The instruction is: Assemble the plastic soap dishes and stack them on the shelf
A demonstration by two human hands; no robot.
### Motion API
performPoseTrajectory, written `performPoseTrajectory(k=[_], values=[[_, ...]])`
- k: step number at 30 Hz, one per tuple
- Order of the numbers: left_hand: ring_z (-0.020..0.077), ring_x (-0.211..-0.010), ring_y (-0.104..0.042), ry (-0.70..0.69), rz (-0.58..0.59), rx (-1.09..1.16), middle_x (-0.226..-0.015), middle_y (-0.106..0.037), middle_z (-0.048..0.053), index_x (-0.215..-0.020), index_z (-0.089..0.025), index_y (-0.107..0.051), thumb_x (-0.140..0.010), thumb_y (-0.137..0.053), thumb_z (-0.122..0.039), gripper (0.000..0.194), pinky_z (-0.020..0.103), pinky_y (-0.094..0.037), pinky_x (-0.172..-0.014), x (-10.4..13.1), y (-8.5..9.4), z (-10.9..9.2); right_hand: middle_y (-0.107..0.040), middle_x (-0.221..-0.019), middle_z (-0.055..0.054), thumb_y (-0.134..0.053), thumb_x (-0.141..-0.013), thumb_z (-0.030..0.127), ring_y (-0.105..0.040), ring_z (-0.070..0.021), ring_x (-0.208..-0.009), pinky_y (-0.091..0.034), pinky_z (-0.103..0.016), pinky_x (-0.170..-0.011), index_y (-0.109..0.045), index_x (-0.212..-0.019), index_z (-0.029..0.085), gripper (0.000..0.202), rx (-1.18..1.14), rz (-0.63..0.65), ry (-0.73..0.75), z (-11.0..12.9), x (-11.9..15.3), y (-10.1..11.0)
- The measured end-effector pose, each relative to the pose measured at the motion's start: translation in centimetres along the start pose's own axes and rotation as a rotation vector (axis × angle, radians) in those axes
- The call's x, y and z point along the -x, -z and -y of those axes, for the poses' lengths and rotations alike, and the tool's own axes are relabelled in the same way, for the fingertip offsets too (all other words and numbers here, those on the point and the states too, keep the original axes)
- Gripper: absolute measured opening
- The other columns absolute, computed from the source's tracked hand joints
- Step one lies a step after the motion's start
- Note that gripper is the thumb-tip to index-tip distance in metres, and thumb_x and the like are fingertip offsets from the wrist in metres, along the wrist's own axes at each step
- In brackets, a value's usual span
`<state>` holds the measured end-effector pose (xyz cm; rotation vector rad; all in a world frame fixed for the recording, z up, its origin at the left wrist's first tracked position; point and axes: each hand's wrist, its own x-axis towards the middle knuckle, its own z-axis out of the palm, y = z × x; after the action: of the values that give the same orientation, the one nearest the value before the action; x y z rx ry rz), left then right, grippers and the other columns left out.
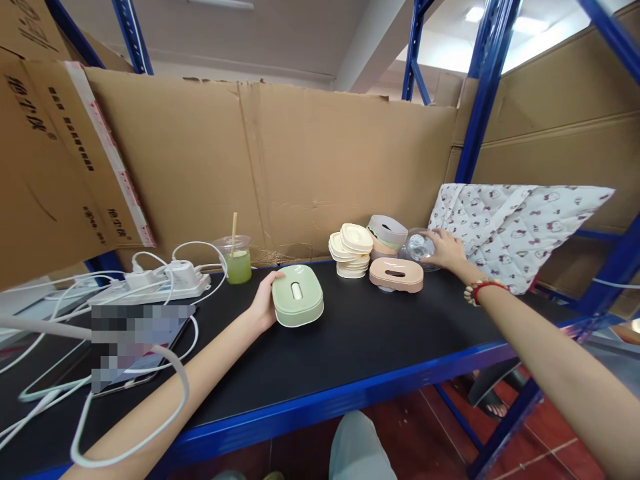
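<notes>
Green box (299, 305) fills our left fingers (277, 287); our right fingers (434, 241) grip a clear plastic container (416, 251).

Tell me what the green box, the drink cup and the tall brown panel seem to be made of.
Green box: probably moulded plastic with a slight gloss; its smooth top catches the light.
Drink cup: likely clear, shiny plastic; the green drink shows through.
Brown panel: matt cardboard, judging by its creases and ragged top edge.
</notes>
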<state>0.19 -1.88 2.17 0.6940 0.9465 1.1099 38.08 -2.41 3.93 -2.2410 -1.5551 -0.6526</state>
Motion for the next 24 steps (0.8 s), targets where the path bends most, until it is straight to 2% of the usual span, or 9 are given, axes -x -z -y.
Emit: performPoseTrajectory(k=[2, 5, 8, 10, 11, 13, 17, 20, 24], values=[[0.0186, -0.058, -0.064, -0.023, 0.006, 0.024, -0.064, -0.067, 0.005, -0.076, -0.015, -0.062, -0.079, -0.046, -0.021, 0.017, 0.033, -0.055, -0.065, 0.1, 0.0, -0.1, -0.04, -0.128, -0.013, -0.069, -0.06, 0.029, -0.041, -0.0287, -0.115, -0.037, -0.043, -0.095, -0.051, -0.123, 0.023, 0.066, -0.048, -0.086, -0.03, 0.4, 0.2, 0.7], [0.0189, -0.066, -0.066, -0.055, 0.006, 0.058, -0.068, -0.069, 0.004, -0.086, -0.015, -0.063, -0.084, -0.045, -0.026, 0.021, 0.033, -0.055, -0.072, 0.0, 0.0, -0.2, -0.035, -0.131, -0.016, -0.066, -0.063, 0.034, -0.037, -0.0298, -0.118, -0.035, -0.045, -0.096, -0.048, -0.125, 0.019, 0.067, -0.206, -0.348, -0.174, 2.0, 0.4, 1.7], [0.0176, -0.07, -0.066, -0.079, 0.027, 0.074, -0.074, -0.07, 0.004, -0.095, -0.015, -0.063, -0.088, -0.045, -0.032, 0.026, 0.03, -0.054, -0.073, -0.4, 0.2, -0.2, -0.033, -0.132, -0.017, -0.059, -0.069, 0.043, -0.037, -0.0278, -0.12, -0.034, -0.045, -0.098, -0.039, -0.132, 0.016, 0.071, -0.451, -0.588, -0.351, 5.6, 0.1, 2.7], [0.0145, -0.068, -0.065, -0.095, 0.036, 0.092, -0.077, -0.069, 0.004, -0.096, -0.016, -0.063, -0.089, -0.046, -0.033, 0.025, 0.026, -0.053, -0.07, -0.7, 0.3, -0.1, -0.036, -0.131, -0.016, -0.053, -0.073, 0.048, -0.039, -0.0241, -0.118, -0.036, -0.043, -0.099, -0.034, -0.134, 0.016, 0.072, -0.651, -0.618, -0.297, 9.2, 0.0, 3.2], [0.0129, -0.066, -0.064, -0.095, 0.037, 0.107, -0.077, -0.069, 0.003, -0.096, -0.016, -0.063, -0.089, -0.047, -0.033, 0.024, 0.024, -0.052, -0.068, -0.8, 0.4, -0.1, -0.039, -0.129, -0.015, -0.05, -0.075, 0.05, -0.041, -0.0216, -0.116, -0.038, -0.04, -0.099, -0.033, -0.134, 0.016, 0.07, -0.772, -0.584, -0.212, 11.2, 0.1, 3.3], [0.0108, -0.062, -0.063, -0.076, 0.026, 0.146, -0.075, -0.067, 0.002, -0.094, -0.016, -0.061, -0.089, -0.048, -0.034, 0.023, 0.021, -0.051, -0.064, -1.0, 0.5, 0.0, -0.044, -0.127, -0.012, -0.05, -0.075, 0.051, -0.047, -0.0173, -0.11, -0.042, -0.036, -0.096, -0.038, -0.13, 0.019, 0.064, -1.044, -0.398, -0.005, 15.5, 0.8, 3.2], [0.0094, -0.061, -0.062, -0.077, 0.011, 0.209, -0.078, -0.067, 0.001, -0.099, -0.017, -0.059, -0.089, -0.047, -0.036, 0.024, 0.019, -0.051, -0.062, -1.3, 0.6, -0.2, -0.05, -0.121, -0.009, -0.07, -0.057, 0.047, -0.05, -0.0168, -0.112, -0.042, -0.034, -0.1, -0.051, -0.118, 0.019, 0.07, -1.275, -0.019, 0.336, 22.5, 3.7, 2.0], [0.01, -0.069, -0.064, -0.117, 0.03, 0.215, -0.087, -0.069, 0.003, -0.103, -0.019, -0.059, -0.091, -0.043, -0.038, 0.028, 0.019, -0.052, -0.065, -1.7, 0.7, -0.3, -0.052, -0.116, -0.007, -0.074, -0.052, 0.043, -0.052, -0.0165, -0.11, -0.042, -0.035, -0.102, -0.055, -0.116, 0.02, 0.07, -1.301, 0.109, 0.376, 24.7, 5.7, 1.0], [0.0118, -0.077, -0.065, -0.136, 0.056, 0.196, -0.098, -0.069, 0.006, -0.101, -0.017, -0.059, -0.091, -0.037, -0.045, 0.037, 0.021, -0.052, -0.068, -2.4, 0.8, -0.1, -0.055, -0.112, -0.008, -0.075, -0.051, 0.042, -0.055, -0.0169, -0.105, -0.044, -0.036, -0.1, -0.059, -0.11, 0.02, 0.065, -1.275, 0.117, 0.365, 24.7, 6.6, 0.2]])
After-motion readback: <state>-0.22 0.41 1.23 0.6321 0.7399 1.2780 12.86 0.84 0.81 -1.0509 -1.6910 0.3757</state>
